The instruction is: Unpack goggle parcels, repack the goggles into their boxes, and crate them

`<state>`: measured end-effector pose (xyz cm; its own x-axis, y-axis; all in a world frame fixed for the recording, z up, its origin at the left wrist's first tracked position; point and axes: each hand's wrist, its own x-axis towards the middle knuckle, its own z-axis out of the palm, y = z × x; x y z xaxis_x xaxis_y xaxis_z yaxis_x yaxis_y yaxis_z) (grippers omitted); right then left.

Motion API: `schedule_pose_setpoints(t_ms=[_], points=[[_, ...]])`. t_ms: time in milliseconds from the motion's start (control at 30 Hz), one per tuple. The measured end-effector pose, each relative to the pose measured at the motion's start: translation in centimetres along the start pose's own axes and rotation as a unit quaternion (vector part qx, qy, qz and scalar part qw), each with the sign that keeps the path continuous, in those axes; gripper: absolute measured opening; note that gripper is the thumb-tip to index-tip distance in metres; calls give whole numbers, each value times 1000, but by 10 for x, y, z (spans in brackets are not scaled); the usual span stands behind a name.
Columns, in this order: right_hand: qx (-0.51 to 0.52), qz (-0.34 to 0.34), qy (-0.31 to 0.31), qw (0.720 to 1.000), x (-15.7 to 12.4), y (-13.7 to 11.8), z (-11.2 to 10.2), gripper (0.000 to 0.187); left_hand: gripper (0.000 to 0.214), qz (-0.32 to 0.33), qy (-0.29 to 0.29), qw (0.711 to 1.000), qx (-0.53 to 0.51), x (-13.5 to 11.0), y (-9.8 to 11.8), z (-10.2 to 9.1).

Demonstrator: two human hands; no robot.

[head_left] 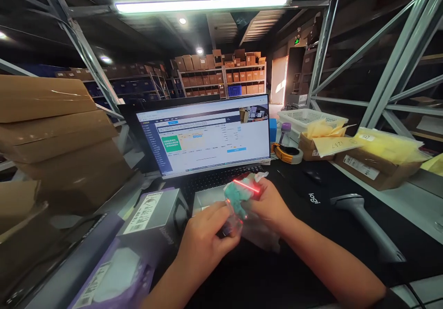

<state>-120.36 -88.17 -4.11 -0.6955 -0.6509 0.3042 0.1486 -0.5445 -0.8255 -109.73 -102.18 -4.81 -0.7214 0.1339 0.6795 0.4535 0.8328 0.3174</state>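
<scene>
Between my hands, above the black desk mat, is a small teal item in a clear plastic bag (pixel 237 196); blur hides its exact kind. My left hand (pixel 207 233) pinches the lower left of the bag with bent fingers. On the other side, my right hand (pixel 272 203) grips the bag's upper right part. A red scan line falls across the bag's top and my right fingers. Behind the hands, a grey box (pixel 200 200) is partly covered by them. The handheld barcode scanner (pixel 368 226) lies on the mat to the right of my right forearm.
A monitor (pixel 207 138) and keyboard (pixel 207 176) stand ahead. Grey-purple boxes (pixel 155 216) and stacked cartons (pixel 58 124) crowd the left. At right are a mouse (pixel 313 176), a tape roll (pixel 287 153), cartons of yellow envelopes (pixel 367 168) and a white basket (pixel 304 117).
</scene>
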Motion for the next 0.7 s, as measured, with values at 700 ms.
schedule_pose_setpoints(t_ms=[700], points=[[65,12,18,998,2,4,-2,35,16,15,63,994,93,-1,-2,8]])
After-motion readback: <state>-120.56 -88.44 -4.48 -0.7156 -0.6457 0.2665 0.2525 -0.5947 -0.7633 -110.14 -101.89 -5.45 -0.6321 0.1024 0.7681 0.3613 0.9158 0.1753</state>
